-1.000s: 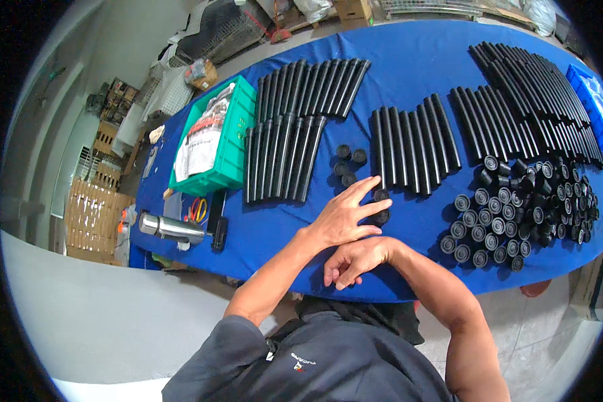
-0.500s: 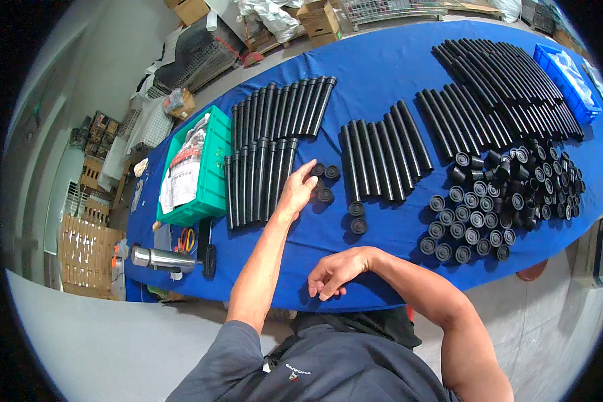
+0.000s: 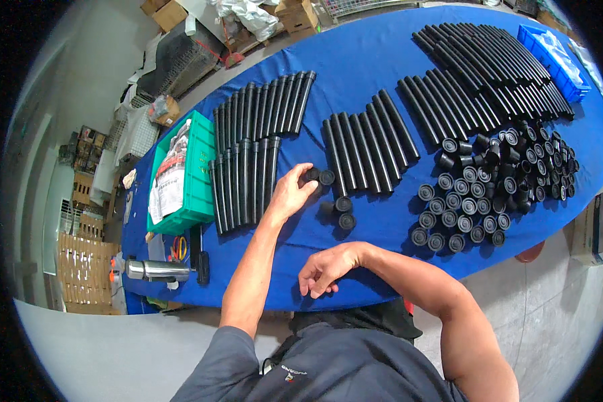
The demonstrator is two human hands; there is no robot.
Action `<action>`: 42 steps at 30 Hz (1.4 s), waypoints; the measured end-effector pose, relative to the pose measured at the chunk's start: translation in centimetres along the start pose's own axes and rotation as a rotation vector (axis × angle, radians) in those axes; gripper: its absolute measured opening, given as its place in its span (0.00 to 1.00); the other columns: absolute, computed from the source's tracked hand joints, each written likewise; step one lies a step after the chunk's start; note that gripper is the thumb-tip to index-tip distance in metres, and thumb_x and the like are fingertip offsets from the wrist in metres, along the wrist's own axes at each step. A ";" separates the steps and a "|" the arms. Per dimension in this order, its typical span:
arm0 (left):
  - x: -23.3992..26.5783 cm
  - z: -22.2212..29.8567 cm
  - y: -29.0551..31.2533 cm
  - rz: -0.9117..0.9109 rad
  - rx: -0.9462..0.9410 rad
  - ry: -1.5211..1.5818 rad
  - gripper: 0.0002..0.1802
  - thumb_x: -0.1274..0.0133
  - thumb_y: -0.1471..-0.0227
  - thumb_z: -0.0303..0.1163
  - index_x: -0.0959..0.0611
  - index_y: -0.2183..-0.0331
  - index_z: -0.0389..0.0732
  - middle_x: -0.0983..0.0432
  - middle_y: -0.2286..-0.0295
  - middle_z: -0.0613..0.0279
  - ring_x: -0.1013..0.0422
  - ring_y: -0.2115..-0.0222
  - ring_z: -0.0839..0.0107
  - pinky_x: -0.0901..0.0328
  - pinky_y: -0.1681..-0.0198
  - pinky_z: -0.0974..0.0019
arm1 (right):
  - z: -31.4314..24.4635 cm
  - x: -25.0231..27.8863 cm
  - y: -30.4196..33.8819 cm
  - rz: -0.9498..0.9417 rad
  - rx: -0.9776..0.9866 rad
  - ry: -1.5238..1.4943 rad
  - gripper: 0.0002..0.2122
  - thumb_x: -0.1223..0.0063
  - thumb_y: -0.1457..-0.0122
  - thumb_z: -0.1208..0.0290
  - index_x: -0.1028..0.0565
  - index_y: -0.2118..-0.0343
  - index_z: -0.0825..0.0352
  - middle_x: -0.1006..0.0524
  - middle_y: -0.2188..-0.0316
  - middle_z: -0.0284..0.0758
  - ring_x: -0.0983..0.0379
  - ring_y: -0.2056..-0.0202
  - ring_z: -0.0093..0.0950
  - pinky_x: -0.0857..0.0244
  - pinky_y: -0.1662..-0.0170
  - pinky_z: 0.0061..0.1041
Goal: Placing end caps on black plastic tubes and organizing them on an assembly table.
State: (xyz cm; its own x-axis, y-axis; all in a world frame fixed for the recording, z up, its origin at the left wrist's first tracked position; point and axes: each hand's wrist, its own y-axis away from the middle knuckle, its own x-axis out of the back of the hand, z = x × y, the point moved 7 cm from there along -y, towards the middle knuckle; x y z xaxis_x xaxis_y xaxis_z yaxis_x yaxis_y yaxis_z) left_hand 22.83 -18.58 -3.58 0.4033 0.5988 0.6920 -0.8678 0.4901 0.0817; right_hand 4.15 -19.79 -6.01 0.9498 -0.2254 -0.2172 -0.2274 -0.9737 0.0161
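Near the middle of the blue-covered counter (image 3: 382, 220), my left hand (image 3: 290, 196) is at a small cluster of round black caps (image 3: 326, 177), thumb and forefinger around the leftmost one; I cannot tell whether they grip it. The cluster lies just in front of, and partly left of, a middle row of black tubes (image 3: 363, 154). My right hand (image 3: 331, 268) is loosely curled and half open near the front edge, with nothing visible in it. Well to the right is a larger spread of caps (image 3: 465, 204); to the left lie tubes with wider far ends (image 3: 244, 181), beside a green crate (image 3: 201, 171).

I judge the step in hand to be handling single caps at this cluster. The next move calls for a light, square pinch on the leftmost cap, without nudging its close neighbour.
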 end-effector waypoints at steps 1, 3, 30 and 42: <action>0.3 0.2 0.1 0.046 -0.046 -0.017 0.28 0.40 0.49 0.31 0.25 0.46 0.38 0.24 0.53 0.49 0.25 0.58 0.61 0.31 0.52 0.60 | 0.0 0.0 -0.1 0.003 0.019 -0.015 0.17 0.40 0.43 0.67 0.25 0.56 0.73 0.26 0.75 0.28 0.28 0.74 0.20 0.31 0.73 0.21; 0.8 0.8 0.2 0.138 -0.091 -0.072 0.26 0.40 0.48 0.34 0.23 0.47 0.40 0.25 0.52 0.49 0.26 0.55 0.58 0.32 0.50 0.59 | 0.1 -0.3 -0.3 -0.003 0.042 -0.036 0.18 0.39 0.45 0.65 0.25 0.57 0.72 0.26 0.74 0.30 0.27 0.75 0.21 0.31 0.74 0.22; -3.7 3.0 4.3 -0.188 -0.039 0.197 0.12 0.42 0.47 0.30 0.17 0.61 0.34 0.19 0.66 0.61 0.26 0.63 0.77 0.32 0.55 0.70 | 0.1 -0.5 -0.3 -0.029 0.032 -0.003 0.18 0.39 0.45 0.67 0.26 0.56 0.74 0.23 0.72 0.32 0.27 0.75 0.21 0.30 0.73 0.22; -0.6 0.1 5.3 0.041 0.055 0.318 0.14 0.44 0.41 0.36 0.18 0.57 0.37 0.21 0.64 0.64 0.27 0.64 0.79 0.30 0.66 0.71 | -0.1 -0.4 0.0 -0.029 0.023 0.032 0.19 0.39 0.45 0.65 0.25 0.56 0.74 0.24 0.73 0.32 0.27 0.75 0.22 0.30 0.73 0.23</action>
State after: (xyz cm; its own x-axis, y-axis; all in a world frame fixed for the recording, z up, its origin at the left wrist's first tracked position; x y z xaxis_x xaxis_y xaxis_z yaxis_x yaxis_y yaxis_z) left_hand 17.98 -16.43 -3.49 0.4305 0.7895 0.4375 -0.8962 0.4315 0.1032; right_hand 3.81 -19.71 -5.79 0.9624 -0.1984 -0.1855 -0.2043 -0.9788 -0.0127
